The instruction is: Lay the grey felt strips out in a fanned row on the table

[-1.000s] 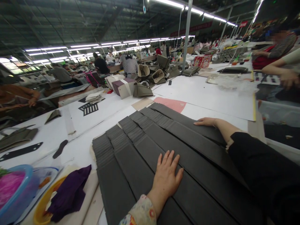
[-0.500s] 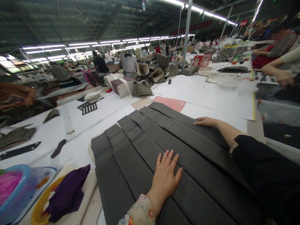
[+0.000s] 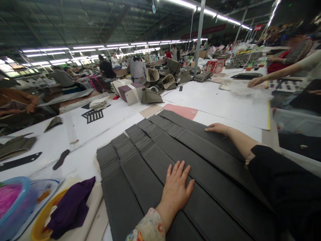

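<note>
Dark grey flat panels (image 3: 160,144) lie in overlapping rows of fanned stacks across the near part of the white table. My left hand (image 3: 177,187) rests flat on the middle rows, palm down, fingers a little spread. At the right edge of the panels lies my right hand (image 3: 218,128), its fingers stretched out over the farthest right row. Neither hand grips anything. The underside of the right hand is hidden.
Left are a blue basin (image 3: 17,201), a yellow bowl (image 3: 37,221) and a purple cloth (image 3: 72,204). Behind the panels lie a pink sheet (image 3: 180,111) and bundled purple-grey pieces (image 3: 130,92). A co-worker's arm (image 3: 276,73) reaches over the table at right.
My hands and the panels have hardly moved. The co-worker's arm at the right has stretched out leftward to the clear plastic on the table.
</note>
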The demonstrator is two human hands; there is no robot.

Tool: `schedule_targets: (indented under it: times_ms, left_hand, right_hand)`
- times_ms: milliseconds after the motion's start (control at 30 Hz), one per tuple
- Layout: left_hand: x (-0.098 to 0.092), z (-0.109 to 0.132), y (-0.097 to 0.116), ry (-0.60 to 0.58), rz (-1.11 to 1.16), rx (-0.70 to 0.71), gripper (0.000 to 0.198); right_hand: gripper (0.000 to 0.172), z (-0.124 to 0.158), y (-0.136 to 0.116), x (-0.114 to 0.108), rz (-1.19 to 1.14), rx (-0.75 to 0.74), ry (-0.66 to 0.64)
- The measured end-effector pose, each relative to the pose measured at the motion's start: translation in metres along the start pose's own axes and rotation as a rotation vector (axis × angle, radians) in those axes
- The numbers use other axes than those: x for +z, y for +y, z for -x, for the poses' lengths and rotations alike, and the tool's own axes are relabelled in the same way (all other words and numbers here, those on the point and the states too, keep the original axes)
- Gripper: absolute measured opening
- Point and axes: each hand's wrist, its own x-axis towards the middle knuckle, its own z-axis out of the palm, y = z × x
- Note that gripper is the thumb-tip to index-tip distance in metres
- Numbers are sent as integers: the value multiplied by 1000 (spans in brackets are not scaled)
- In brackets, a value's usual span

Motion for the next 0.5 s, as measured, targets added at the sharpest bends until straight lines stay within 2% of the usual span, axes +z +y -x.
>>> schedule_targets:
  times_ms: [100, 267, 500]
  left_hand:
    - [-1, -1, 0, -5, 11, -4, 49]
    - [-1, -1, 1, -14, 23, -19, 48]
    - [-2, 0, 2, -21, 36, -21, 48]
  right_hand:
    - [52, -3, 1, 1, 51, -14, 26]
    - [70, -10, 5, 8, 165, -21, 63]
    - [67, -17, 13, 5, 237, -48, 3]
